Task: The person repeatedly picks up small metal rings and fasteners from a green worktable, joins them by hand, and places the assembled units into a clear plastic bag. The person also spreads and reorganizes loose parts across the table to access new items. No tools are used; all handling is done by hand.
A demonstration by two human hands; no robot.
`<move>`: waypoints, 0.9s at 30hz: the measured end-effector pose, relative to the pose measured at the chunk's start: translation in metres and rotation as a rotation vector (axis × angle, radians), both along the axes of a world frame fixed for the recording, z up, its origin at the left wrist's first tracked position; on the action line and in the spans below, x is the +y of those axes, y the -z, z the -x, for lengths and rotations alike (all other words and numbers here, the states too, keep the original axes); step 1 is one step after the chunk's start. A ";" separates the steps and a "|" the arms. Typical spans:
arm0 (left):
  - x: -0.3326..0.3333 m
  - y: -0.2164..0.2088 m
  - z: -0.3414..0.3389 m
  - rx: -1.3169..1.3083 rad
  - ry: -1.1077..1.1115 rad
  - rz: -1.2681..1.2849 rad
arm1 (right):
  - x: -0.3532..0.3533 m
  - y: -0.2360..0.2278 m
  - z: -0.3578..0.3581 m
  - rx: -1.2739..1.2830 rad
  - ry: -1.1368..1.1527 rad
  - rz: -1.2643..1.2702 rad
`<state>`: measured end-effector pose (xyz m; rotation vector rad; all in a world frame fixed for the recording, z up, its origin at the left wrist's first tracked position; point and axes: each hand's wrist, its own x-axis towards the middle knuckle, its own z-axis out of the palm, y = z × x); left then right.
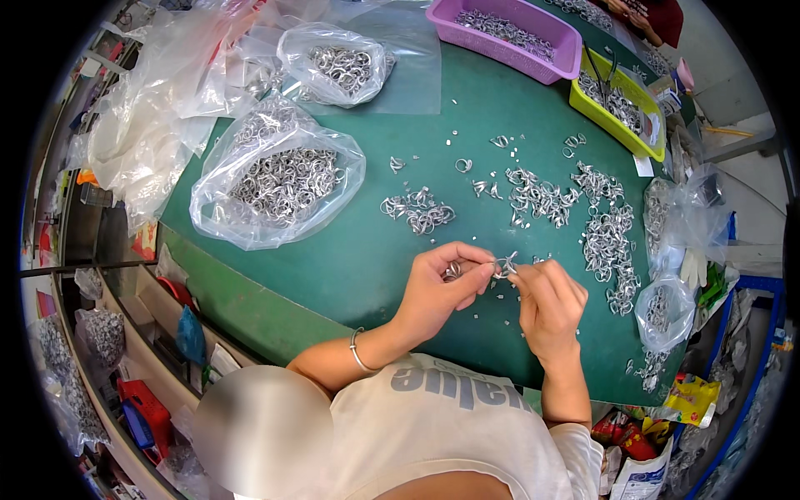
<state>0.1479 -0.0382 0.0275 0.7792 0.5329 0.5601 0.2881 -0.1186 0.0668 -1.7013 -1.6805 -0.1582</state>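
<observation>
Over the green table, my left hand is closed, pinching a silver metal ring between thumb and forefinger. More silver rings are tucked within the curl of the same hand. The fingertips of my right hand are pressed together against the other side of the pinched ring. A small pile of rings lies just beyond my left hand. Farther to the right are a loose cluster of rings and a long heap. Tiny pale bits are scattered around my fingers.
Clear plastic bags of rings stand at left and far left. A purple basket and a yellow-green basket of rings sit at the back right. Another bag lies by the right edge. Someone's hand shows beyond.
</observation>
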 end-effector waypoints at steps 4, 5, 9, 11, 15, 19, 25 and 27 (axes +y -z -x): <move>-0.008 -0.007 -0.005 0.018 -0.176 -0.297 | -0.001 -0.002 0.002 0.022 0.005 0.031; -0.008 -0.006 -0.005 0.020 -0.168 -0.296 | -0.001 -0.003 0.004 0.121 0.015 0.031; 0.001 -0.009 -0.005 -0.076 0.015 0.150 | -0.004 -0.002 0.005 0.341 0.037 0.078; 0.005 -0.010 -0.006 -0.068 0.070 0.222 | -0.004 0.000 0.004 0.342 0.034 0.103; 0.016 0.000 -0.001 -0.103 0.253 0.408 | -0.005 0.003 0.001 0.361 -0.010 0.116; 0.017 0.008 -0.003 -0.186 0.249 0.663 | -0.006 0.007 -0.001 0.619 0.012 0.150; 0.009 0.021 -0.007 -0.419 0.279 0.888 | -0.013 0.024 0.004 1.184 0.051 0.170; 0.009 0.022 -0.007 -0.413 0.284 0.861 | -0.014 0.022 0.000 1.275 -0.007 0.221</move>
